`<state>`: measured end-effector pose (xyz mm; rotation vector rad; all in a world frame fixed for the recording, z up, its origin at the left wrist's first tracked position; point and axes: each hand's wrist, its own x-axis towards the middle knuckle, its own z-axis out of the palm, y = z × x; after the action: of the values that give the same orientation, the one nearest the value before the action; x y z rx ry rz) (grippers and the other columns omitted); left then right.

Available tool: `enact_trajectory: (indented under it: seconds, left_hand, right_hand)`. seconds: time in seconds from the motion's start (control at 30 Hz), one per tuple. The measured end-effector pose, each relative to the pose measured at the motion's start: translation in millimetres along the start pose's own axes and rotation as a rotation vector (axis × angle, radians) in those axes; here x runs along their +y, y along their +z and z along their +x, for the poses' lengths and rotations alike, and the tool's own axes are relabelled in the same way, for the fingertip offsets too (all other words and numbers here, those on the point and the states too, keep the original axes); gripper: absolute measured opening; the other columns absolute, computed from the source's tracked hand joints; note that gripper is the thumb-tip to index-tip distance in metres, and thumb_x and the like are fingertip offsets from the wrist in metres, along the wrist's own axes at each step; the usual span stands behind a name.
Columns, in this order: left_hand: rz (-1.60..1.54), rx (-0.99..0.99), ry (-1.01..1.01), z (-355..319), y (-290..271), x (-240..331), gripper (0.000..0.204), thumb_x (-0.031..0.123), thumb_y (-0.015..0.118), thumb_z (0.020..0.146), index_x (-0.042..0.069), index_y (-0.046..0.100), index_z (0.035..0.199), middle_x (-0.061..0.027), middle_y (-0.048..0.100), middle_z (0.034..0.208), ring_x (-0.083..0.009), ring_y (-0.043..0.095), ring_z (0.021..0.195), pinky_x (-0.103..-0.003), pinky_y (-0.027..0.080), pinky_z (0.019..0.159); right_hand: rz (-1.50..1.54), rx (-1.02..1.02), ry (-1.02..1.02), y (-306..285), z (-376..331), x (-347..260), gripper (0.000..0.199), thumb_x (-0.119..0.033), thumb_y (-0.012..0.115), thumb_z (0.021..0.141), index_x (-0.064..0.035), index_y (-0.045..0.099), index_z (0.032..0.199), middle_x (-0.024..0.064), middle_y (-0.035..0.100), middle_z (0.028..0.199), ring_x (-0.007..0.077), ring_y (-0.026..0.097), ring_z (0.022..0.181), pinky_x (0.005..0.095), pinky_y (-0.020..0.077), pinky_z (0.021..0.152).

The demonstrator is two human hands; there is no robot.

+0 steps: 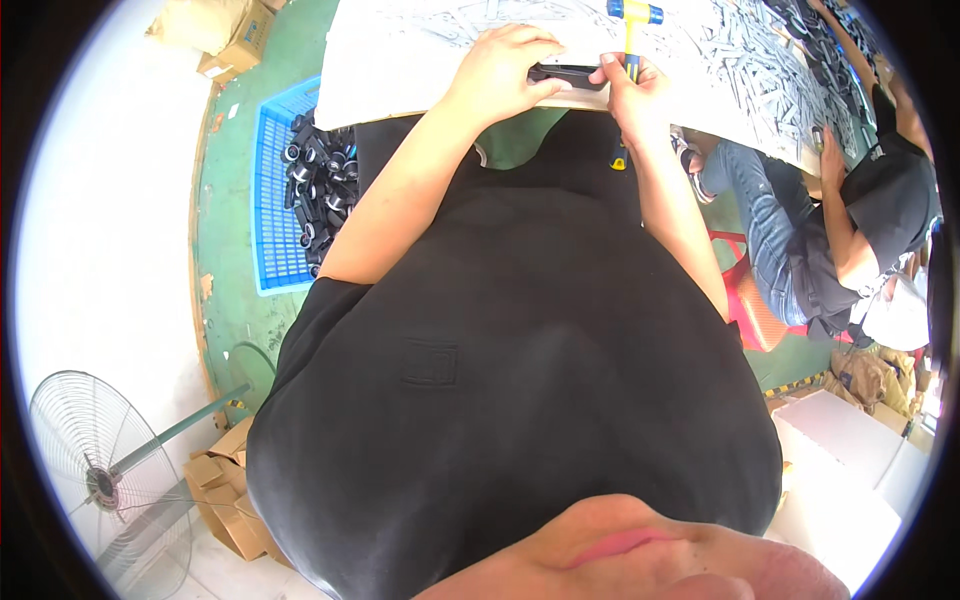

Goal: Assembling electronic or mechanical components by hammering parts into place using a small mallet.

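At the near edge of the white worktable (400, 62), my left hand (503, 76) is closed on one end of a narrow black plastic part (572, 76). The thumb and fingertips of my right hand (640, 98) touch the part's other end. That same right hand grips a mallet (635, 12) by its handle. Its head is yellow with blue faces and points away from me, and the handle's yellow-and-black end sticks out below my wrist. My fingers cover some of the part.
Many grey strip-like pieces (745, 62) lie across the table's right side. A blue plastic basket (264, 205) of black parts (322, 180) stands on the floor at left. At right sits another person (880, 205). A standing fan (103, 485) and cardboard boxes (222, 490) are at lower left.
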<state>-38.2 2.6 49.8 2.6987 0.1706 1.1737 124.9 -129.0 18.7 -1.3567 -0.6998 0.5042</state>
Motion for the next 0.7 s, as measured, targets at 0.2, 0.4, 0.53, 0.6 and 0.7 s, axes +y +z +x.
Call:
enact_trajectory:
  seconds: [0.2, 0.4, 0.53, 0.6, 0.7]
  left_hand:
    - [-0.072, -0.091, -0.165, -14, 9, -17, 0.031, 0.025, 0.084, 0.081, 0.008, 0.076, 0.106, -0.0116, 0.075, 0.097, -0.0319, 0.071, 0.096, -0.048, 0.050, 0.101]
    - [-0.035, -0.063, -0.108, -18, 15, -17, 0.028, 0.025, 0.084, 0.081, 0.007, 0.076, 0.101, -0.0102, 0.075, 0.094, -0.0318, 0.070, 0.097, -0.057, 0.043, 0.112]
    - [-0.117, -0.066, -0.112, -13, 16, -19, 0.028, 0.024, 0.083, 0.081, 0.005, 0.077, 0.101, -0.0101, 0.075, 0.093, -0.0310, 0.070, 0.097, -0.048, 0.048, 0.105]
    - [-0.118, -0.045, -0.098, -13, 19, -24, 0.027, 0.025, 0.081, 0.082, 0.004, 0.076, 0.098, -0.0094, 0.075, 0.092, -0.0302, 0.070, 0.095, -0.043, 0.050, 0.099]
    - [-0.083, -0.023, -0.054, -12, 24, -29, 0.024, 0.026, 0.080, 0.083, 0.005, 0.076, 0.095, -0.0084, 0.075, 0.091, -0.0286, 0.070, 0.093, -0.042, 0.051, 0.097]
  right_hand:
    - [-0.155, -0.009, 0.074, 1, 5, 1, 0.010, -0.015, 0.068, 0.101, -0.0055, 0.069, 0.097, 0.0039, 0.074, 0.076, 0.0031, 0.040, 0.043, 0.0216, 0.0312, 0.040]
    - [-0.014, -0.044, 0.163, -7, 10, 6, 0.012, -0.015, 0.068, 0.101, -0.0051, 0.065, 0.094, 0.0076, 0.074, 0.077, 0.0037, 0.038, 0.043, 0.0229, 0.0313, 0.041]
    - [0.042, -0.079, 0.200, -12, 19, 7, 0.012, -0.014, 0.068, 0.101, -0.0054, 0.065, 0.093, 0.0081, 0.074, 0.079, 0.0037, 0.039, 0.044, 0.0227, 0.0322, 0.042]
    - [0.061, -0.088, 0.197, -10, 22, 7, 0.013, -0.014, 0.068, 0.102, -0.0061, 0.064, 0.092, 0.0079, 0.073, 0.078, 0.0042, 0.040, 0.044, 0.0227, 0.0330, 0.043]
    - [0.016, -0.099, 0.188, -10, 25, 6, 0.014, -0.015, 0.069, 0.101, -0.0075, 0.064, 0.090, 0.0036, 0.070, 0.075, 0.0039, 0.040, 0.045, 0.0227, 0.0325, 0.044]
